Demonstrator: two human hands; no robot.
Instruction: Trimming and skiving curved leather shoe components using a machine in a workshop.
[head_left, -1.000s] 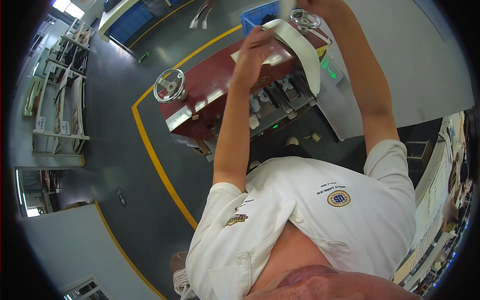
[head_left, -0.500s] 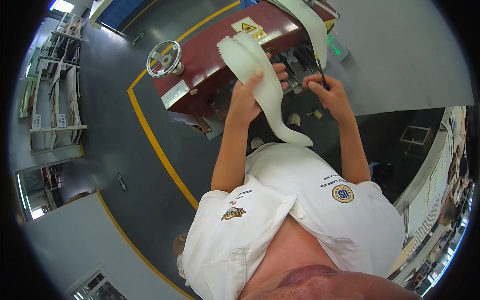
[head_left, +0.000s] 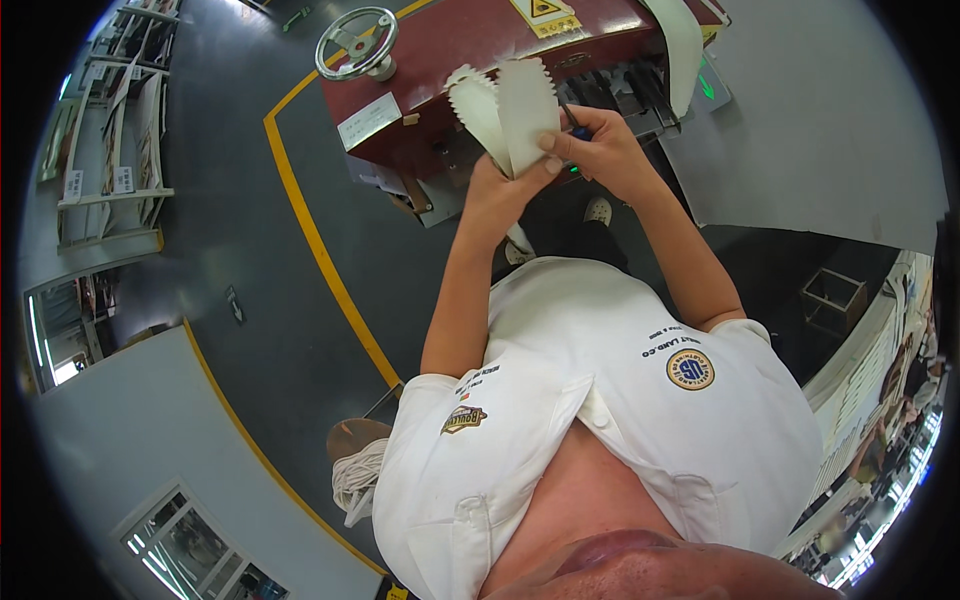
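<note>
In front of me is a pale white belt (head_left: 528,105) whose two saw-toothed ends stand side by side, pointing away from me. My left hand (head_left: 493,200) is closed round the lower part of these ends. With thumb and fingers, my right hand (head_left: 606,152) pinches the right-hand end near its edge. A slim dark tool with a blue part (head_left: 580,131) is also tucked in my right hand; its exact kind I cannot make out. Below my left hand a piece of the belt hangs down, mostly hidden.
A dark red machine (head_left: 440,60) with a metal handwheel (head_left: 357,44) stands just beyond my hands. Another white strip (head_left: 680,50) hangs over its right side. A grey panel (head_left: 810,130) lies right. Yellow floor lines (head_left: 320,250) and shelving (head_left: 110,150) are left.
My right hand has moved left to the belt and now grips one end. The belt's toothed ends now stand together, where one broad end lay over my left hand before.
</note>
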